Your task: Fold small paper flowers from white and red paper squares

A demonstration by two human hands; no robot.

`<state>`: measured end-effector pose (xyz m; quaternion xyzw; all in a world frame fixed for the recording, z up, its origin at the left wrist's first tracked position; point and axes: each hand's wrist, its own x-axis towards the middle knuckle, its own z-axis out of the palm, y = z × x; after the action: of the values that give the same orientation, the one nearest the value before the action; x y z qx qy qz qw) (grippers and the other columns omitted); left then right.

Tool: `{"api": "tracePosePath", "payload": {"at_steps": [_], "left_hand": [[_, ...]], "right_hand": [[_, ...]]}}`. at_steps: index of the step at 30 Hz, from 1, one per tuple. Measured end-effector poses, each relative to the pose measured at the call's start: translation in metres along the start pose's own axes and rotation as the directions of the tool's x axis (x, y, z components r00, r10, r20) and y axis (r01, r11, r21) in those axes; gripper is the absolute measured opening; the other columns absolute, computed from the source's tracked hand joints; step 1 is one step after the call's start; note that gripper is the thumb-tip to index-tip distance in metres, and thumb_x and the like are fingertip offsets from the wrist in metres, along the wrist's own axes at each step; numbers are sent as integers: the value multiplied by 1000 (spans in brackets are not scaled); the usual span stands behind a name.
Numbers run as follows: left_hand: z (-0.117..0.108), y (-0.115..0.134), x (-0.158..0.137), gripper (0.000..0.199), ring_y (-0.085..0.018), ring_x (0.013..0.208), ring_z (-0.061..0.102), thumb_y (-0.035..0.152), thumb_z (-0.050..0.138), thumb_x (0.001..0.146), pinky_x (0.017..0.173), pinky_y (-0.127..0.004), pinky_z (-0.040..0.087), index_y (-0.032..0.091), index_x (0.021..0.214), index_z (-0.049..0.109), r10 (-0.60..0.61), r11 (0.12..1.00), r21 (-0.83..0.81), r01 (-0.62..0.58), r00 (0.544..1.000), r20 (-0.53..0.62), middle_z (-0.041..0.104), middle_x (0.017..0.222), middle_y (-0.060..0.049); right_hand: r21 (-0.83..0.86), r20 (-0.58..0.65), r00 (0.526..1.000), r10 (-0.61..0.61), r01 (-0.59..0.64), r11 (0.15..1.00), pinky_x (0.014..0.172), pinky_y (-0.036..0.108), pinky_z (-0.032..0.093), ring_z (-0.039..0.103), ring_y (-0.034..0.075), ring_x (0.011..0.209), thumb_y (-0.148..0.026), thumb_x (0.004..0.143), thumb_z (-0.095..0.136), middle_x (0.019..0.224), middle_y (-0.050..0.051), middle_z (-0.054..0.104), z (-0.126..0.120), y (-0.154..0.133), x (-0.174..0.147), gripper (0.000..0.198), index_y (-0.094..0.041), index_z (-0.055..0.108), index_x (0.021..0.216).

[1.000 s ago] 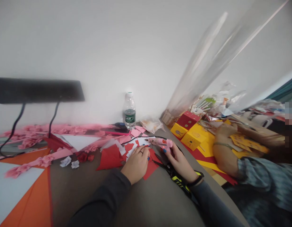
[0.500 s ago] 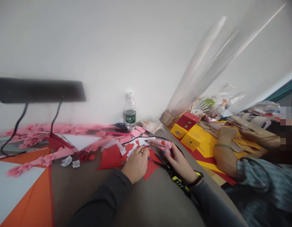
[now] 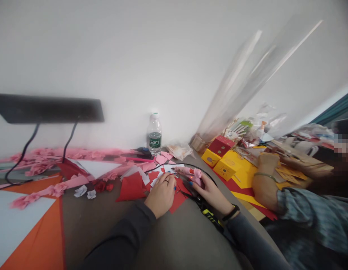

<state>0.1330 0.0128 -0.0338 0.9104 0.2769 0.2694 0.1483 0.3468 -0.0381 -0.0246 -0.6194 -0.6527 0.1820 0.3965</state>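
My right hand (image 3: 209,191) is wrapped round a pink glue gun (image 3: 187,171) with a small red light, its nozzle pointing left. Close beside it, my left hand (image 3: 162,193) has its fingers bent together over the paper. A sliver of red paper (image 3: 171,174) shows at its fingertips, close to the nozzle; the grip is partly hidden. Red and white scraps (image 3: 154,175) lie under and around the left fingers. Beneath the right hand and wrist lies a dark tool with black-and-yellow handles (image 3: 210,216), partly covered.
A water bottle (image 3: 155,135) stands by the wall. A black cord (image 3: 207,167) curves behind the glue gun. Pink paper flowers (image 3: 54,189) and orange sheets (image 3: 47,228) lie left. At right, a co-worker's arm (image 3: 265,183) rests beside yellow boxes (image 3: 226,169).
The view has shifted slightly. The glue gun and my right hand sit a little further left in the picture. Both hands keep the same pose.
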Motion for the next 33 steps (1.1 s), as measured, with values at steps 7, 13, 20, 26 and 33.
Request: {"api": "tracePosePath", "payload": {"at_steps": [7,13,20,26,33], "left_hand": [[1,0,1,42,-30,132,45,4,38,86,110,-49,36,10,127,46,-95,992,93,87,991,89,63,118,-16],[-3,3,2,43,-29,131,46,5,37,87,110,-47,36,8,129,45,-115,988,113,102,987,112,64,120,-18],[-4,4,3,43,-30,130,48,6,39,86,110,-46,37,5,129,47,-109,986,136,93,987,120,63,122,-20],[-4,4,3,44,-29,130,48,6,39,86,110,-47,38,5,129,47,-111,988,118,98,987,115,63,123,-20],[-2,3,3,43,-30,128,49,7,39,87,108,-47,39,5,129,47,-99,987,132,86,990,97,63,123,-20]], "right_hand": [[50,-30,999,31,-30,998,94,47,49,66,33,101,-47,78,64,112,15,71,5,2,14,47,-13,66,110],[214,-23,979,201,-192,958,49,28,47,58,18,55,-64,75,62,78,9,72,-1,5,11,57,-11,70,95],[477,41,971,236,-226,849,56,27,49,64,19,67,-70,73,62,89,12,73,-10,10,12,59,-16,70,94],[528,44,959,278,-259,809,63,28,51,65,20,70,-70,70,65,88,11,74,-11,14,13,58,-16,70,90],[604,68,957,280,-263,753,70,31,52,68,22,79,-61,76,65,99,11,73,-11,17,12,49,-18,70,98]]}}
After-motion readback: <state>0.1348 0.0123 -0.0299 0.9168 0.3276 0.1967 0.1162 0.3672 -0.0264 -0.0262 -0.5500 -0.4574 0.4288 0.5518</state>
